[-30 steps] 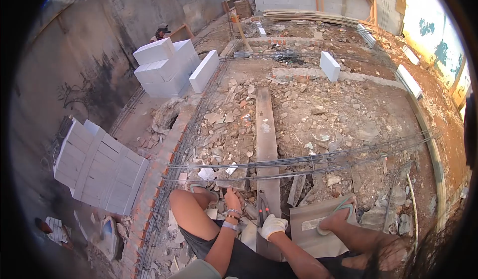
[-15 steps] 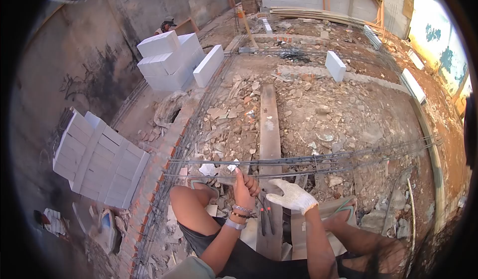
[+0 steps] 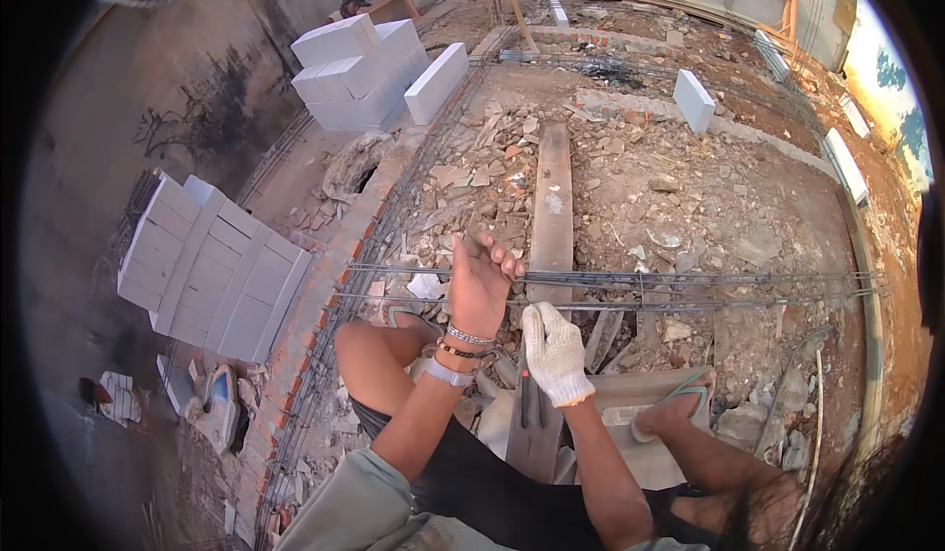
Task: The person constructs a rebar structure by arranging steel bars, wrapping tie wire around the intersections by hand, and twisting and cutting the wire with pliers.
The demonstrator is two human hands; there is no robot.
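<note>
My left hand [image 3: 482, 280], bare with bracelets and a pale band at the wrist, is raised with its palm showing, thumb apart and fingers loosely curled beside the steel bars [image 3: 610, 277]. Nothing is visible in its palm. My right hand [image 3: 554, 354], in a white knit glove, is closed just below the lower bar; what it may pinch is hidden. The bars run crosswise above a long wooden plank [image 3: 554, 202]. A dark tool with red marks [image 3: 533, 401] lies on the plank between my legs, below the gloved hand.
White block stacks stand at the upper left [image 3: 364, 74] and left [image 3: 217, 271]. A brick-edged footing [image 3: 330, 320] runs along the left. Broken rubble [image 3: 689, 212] covers the ground. A single white block [image 3: 694, 101] stands farther off. A person [image 3: 352, 5] is partly visible behind the far stack.
The view has shifted. My left hand has opened from a fist with raised thumb and moved up to the bars. My gloved right hand has gone from spread fingers to closed.
</note>
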